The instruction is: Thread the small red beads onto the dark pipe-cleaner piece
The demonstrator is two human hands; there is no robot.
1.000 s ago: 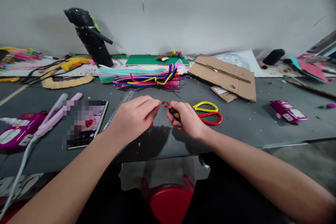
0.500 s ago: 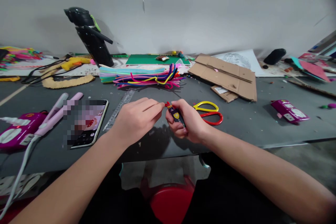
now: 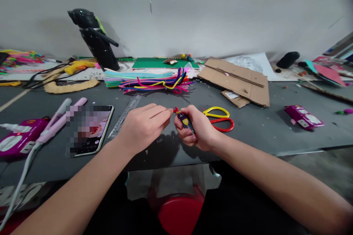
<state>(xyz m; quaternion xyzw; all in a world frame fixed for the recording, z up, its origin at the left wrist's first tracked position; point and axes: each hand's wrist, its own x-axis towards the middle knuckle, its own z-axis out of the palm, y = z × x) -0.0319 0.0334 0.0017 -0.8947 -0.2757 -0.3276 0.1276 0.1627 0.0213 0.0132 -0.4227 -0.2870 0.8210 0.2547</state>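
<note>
My left hand is closed in a pinch, fingertips on a small red piece that looks like a bit of pipe cleaner. Most of that piece is hidden by the fingers. Wrapped in my right hand is a dark lighter with a yellow emblem, its top right beside the red piece and my thumb near that end. Whether a flame burns there I cannot make out. Just past my right hand lie scissors with one yellow and one red handle loop. A clear ruler lies beyond my left wrist.
Bundled pipe cleaners lie behind my hands. A phone, a pink hair straightener and a purple power strip are at left. Cardboard and another purple block lie right. A black flask stands by the wall.
Almost nothing differs. Both hands keep their hold and place, with the red piece still against the lighter's top; the view shifts very slightly.
</note>
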